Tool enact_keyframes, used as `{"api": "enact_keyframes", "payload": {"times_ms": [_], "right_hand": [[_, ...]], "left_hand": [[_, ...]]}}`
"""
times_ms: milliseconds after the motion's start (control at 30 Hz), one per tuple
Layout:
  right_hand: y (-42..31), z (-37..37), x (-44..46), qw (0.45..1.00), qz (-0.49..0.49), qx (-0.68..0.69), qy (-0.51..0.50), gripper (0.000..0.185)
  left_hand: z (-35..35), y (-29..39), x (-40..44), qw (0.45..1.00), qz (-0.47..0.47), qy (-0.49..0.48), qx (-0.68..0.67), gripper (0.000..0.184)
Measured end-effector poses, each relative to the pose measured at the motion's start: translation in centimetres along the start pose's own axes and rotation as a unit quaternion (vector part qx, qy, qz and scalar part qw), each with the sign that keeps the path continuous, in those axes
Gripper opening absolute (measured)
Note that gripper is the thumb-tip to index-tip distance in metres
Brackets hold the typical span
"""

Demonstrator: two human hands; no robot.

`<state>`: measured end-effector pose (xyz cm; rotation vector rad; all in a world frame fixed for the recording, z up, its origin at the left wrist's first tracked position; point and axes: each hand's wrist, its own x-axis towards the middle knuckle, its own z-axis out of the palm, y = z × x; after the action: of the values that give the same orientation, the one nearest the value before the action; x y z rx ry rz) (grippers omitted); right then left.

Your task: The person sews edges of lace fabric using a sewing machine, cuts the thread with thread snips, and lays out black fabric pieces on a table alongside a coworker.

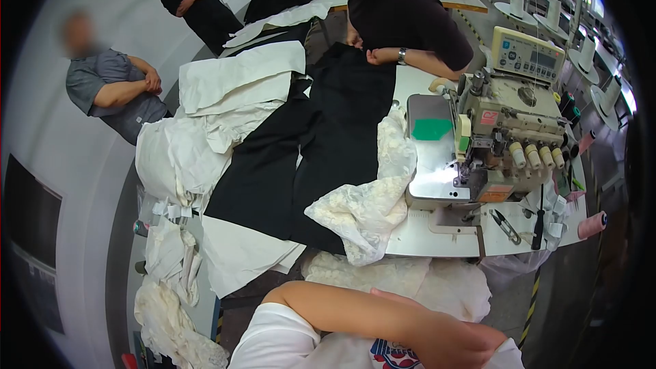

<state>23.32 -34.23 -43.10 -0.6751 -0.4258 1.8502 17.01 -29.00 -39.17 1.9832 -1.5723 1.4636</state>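
My arms (362,311) are folded across my body at the bottom of the view, over a white T-shirt with a printed design. A small part of a hand shows above the forearm, but most of the fingers are hidden and I see nothing held. On the table in front lie black trousers (338,116), spread with the legs toward me. Across from me, a person in a dark top has their hands (380,56) on the waist end of the trousers. White lacy fabric (365,215) overlaps one trouser leg and hangs over the near edge.
An overlock sewing machine (519,116) stands at right, with thread snips (504,227) and a pink thread cone (592,225) nearby. White sheets (239,82) and a white bundle (181,157) lie at left. Two other people stand by the wall with arms folded.
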Motion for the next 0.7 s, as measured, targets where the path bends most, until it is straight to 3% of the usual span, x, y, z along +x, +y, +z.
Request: {"api": "enact_keyframes", "payload": {"times_ms": [100,167,600,667,700], "right_hand": [[-0.1,0.1,0.2,1.0,0.003,0.008,0.003,0.023],[0.0,0.1,0.3,1.0,0.007,0.014,0.005,0.023],[0.2,1.4,1.0,0.998,0.031,0.05,0.021,0.027],[0.2,1.7,1.4,0.998,0.035,0.053,0.019,0.027],[0.2,1.8,1.6,0.998,0.038,0.055,0.017,0.027]], "left_hand": [[-2.0,-0.5,-1.3,0.999,-0.003,-0.047,-0.024,0.02],[-3.0,-0.4,-1.8,0.988,-0.046,-0.15,-0.017,0.019],[-2.5,-1.3,-0.2,0.994,-0.085,-0.064,0.009,0.024],[-1.3,-1.6,0.8,0.996,0.031,-0.037,0.073,0.02],[-1.1,-1.4,1.3,0.996,0.03,-0.041,0.074,0.02]]}}
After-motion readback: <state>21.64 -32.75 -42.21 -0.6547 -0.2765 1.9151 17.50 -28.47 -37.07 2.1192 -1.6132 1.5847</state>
